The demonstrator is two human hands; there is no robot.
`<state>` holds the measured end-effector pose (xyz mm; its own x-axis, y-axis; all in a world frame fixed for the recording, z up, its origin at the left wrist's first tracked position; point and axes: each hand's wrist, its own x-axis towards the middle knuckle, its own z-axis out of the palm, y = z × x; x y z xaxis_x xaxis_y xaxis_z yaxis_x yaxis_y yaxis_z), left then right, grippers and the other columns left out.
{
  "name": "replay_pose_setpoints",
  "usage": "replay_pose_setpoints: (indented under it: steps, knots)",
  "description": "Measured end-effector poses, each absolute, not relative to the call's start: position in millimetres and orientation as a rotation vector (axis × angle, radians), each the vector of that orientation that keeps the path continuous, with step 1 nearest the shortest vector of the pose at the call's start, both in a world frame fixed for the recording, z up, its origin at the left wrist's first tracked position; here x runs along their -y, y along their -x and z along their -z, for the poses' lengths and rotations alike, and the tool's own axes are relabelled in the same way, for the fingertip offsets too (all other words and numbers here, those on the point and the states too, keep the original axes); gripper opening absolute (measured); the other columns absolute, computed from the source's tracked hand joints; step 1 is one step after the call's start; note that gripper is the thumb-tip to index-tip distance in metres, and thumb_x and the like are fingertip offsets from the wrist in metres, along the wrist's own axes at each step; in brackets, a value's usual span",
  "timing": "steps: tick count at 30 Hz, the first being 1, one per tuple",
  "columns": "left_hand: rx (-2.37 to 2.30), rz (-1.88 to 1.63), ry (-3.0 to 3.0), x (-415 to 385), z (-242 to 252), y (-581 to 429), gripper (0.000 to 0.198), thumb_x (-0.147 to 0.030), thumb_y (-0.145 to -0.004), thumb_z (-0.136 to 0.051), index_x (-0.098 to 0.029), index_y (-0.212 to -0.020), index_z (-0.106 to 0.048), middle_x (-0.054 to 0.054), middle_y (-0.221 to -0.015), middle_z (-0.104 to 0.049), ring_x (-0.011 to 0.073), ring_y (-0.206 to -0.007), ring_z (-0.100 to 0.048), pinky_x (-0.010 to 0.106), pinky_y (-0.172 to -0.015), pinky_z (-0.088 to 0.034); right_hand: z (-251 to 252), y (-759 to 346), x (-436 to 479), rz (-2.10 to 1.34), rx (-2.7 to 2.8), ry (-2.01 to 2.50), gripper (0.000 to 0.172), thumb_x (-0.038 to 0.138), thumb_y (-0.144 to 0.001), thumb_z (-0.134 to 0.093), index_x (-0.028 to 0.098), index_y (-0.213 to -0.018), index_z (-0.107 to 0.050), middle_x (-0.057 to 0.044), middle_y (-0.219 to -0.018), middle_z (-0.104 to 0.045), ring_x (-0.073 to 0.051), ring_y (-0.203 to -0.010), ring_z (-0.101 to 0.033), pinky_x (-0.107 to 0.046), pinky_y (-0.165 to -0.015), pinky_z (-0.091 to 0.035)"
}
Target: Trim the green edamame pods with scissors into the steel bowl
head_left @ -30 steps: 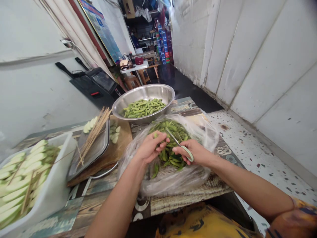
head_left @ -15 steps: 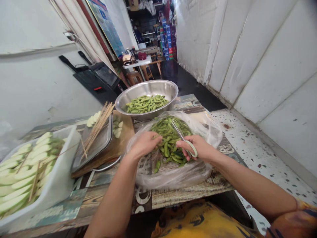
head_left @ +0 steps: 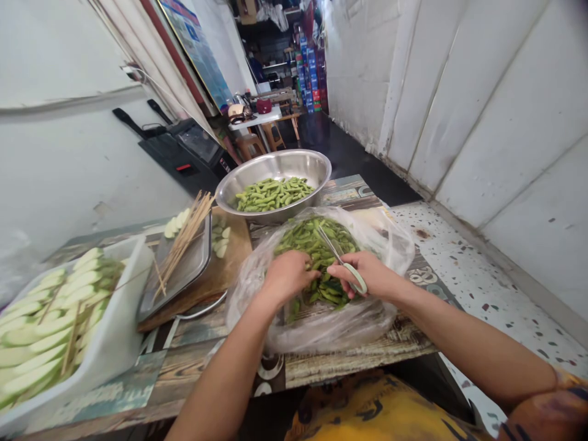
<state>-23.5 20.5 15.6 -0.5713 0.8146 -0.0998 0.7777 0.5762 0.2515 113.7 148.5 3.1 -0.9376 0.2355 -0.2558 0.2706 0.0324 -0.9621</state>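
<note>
My right hand [head_left: 365,272] grips a pair of scissors [head_left: 351,269] with pale handles, its metal blades pointing up and left above a heap of green edamame pods [head_left: 328,288]. The pods lie in a spread-open clear plastic bag [head_left: 316,334] on the table. Left of the scissors, my left hand [head_left: 291,275] is at the heap, thumb and fingers curled in among the pods. Whatever its fingertips pinch is hidden. Just beyond the bag stands a steel bowl [head_left: 316,160] with more pods in it.
At the left, a white tub [head_left: 124,306] holds skewered pale-green slices. Wooden skewers [head_left: 186,239] lie across a metal tray [head_left: 199,260], which rests on a wooden board [head_left: 236,257]. The patterned table [head_left: 184,367] ends close to my body. A white wall [head_left: 496,110] runs along the right.
My left hand has moved right and slightly down, into the pods and closer to the scissors. My right hand and the scissors have stayed almost in place.
</note>
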Motion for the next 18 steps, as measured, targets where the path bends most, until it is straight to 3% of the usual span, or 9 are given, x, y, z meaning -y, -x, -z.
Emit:
replay_pose_setpoints:
  steps: [6,18]
  knots:
    - [-2.473,-0.91,-1.187,-17,-25,31,0.03,-0.041,-0.076,-0.055,-0.02,-0.087,-0.074,0.002,-0.088,-0.072,0.0187,-0.079,-0.063,0.026,-0.071,-0.042,-11,-117,-147,2.005,-2.176,-0.469,0.038,0.051,-0.074,-0.062,0.015,-0.067,-0.053,0.004,-0.049,-0.051,-0.006,-0.035,-0.042,-0.016,-0.027,-0.03]
    - [-2.521,-0.718,-1.545,-17,-31,17,0.03,-0.036,-0.083,-0.049,-0.016,-0.068,-0.066,0.003,-0.067,-0.065,0.0139,-0.064,-0.053,0.025,-0.061,-0.033,-19,-120,-148,1.808,-2.33,-0.438,0.045,0.058,-0.071,-0.062,0.014,-0.069,-0.054,0.003,-0.051,-0.051,-0.008,-0.042,-0.046,-0.018,-0.035,-0.033]
